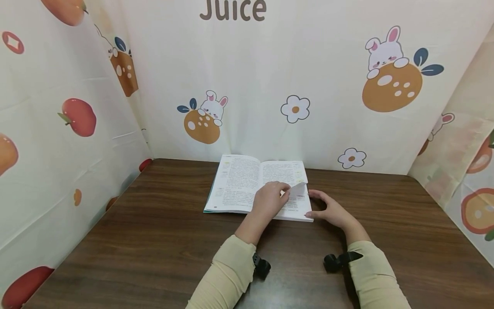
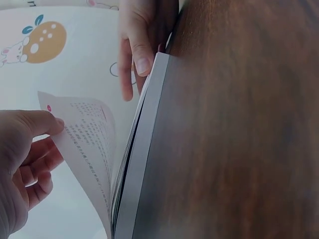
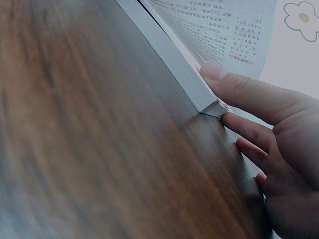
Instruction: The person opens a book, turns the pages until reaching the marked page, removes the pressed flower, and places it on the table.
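Observation:
An open book (image 1: 240, 182) with printed pages and a teal cover edge lies on the table. My left hand (image 1: 270, 198) is over its right-hand half, pinching a lifted page (image 2: 87, 134) between thumb and fingers near a corner. That page curves up from the stack in the left wrist view. At the book's right edge is my right hand (image 1: 332, 211). Its thumb (image 3: 215, 72) rests on top of the page stack near the lower corner, while its extended fingers lie along the side of the book, apart from the thumb.
Dark wood-grain table (image 1: 154, 240) under the book. A pale curtain (image 1: 254, 64) printed with fruit, rabbits and flowers stands behind the table's far edge and along both sides. Each wrist carries a small black camera (image 1: 262, 267).

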Tool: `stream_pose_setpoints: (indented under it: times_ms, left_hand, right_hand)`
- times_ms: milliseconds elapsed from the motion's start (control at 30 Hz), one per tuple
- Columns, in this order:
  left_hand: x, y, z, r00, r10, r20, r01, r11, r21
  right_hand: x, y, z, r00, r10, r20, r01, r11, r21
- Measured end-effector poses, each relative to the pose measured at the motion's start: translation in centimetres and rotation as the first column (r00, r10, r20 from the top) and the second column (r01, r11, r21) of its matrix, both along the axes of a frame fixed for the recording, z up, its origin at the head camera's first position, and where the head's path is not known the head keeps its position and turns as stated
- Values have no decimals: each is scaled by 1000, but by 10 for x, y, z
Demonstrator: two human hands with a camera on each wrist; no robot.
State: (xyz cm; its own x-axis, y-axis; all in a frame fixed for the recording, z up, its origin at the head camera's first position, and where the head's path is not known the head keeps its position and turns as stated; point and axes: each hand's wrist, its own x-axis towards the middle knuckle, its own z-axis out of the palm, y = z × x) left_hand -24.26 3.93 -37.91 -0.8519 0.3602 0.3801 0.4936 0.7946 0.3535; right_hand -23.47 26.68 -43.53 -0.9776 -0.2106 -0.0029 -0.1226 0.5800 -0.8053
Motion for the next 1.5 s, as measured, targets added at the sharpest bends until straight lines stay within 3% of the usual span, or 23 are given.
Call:
stream_pose_setpoints:
  times_ms: [233, 533, 900, 1033, 1200, 1367, 1500]
  left_hand:
    - [-3, -6, 3, 999, 4, -51, 0, 996, 84]
    - [-8, -21, 17, 999, 35, -6, -33, 974, 226]
    - [-14, -54, 34, 993, 117, -28, -101, 937, 334]
    - [-17, -68, 38, 988, 152, 15, -147, 923, 354]
    - [-18, -85, 46, 980, 158, 124, -189, 935, 301]
    - [-18, -104, 50, 960, 154, 234, -218, 936, 277]
    - [-20, -120, 50, 945, 165, 282, -245, 928, 280]
  right_hand:
    - [-1, 0, -1, 1000, 5, -10, -5, 1000, -18]
    - [0, 0, 0, 1000, -9, -3, 9, 1000, -6]
    - [2, -2, 4, 1000, -15, 12, 14, 1000, 0]
    - [2, -3, 3, 1000, -14, 13, 14, 1000, -11]
    - [2, 0, 1, 1000, -8, 2, 8, 1000, 15]
    - [1, 1, 0, 1000, -6, 3, 6, 1000, 19]
    - [1, 0, 1, 1000, -5, 4, 5, 1000, 12]
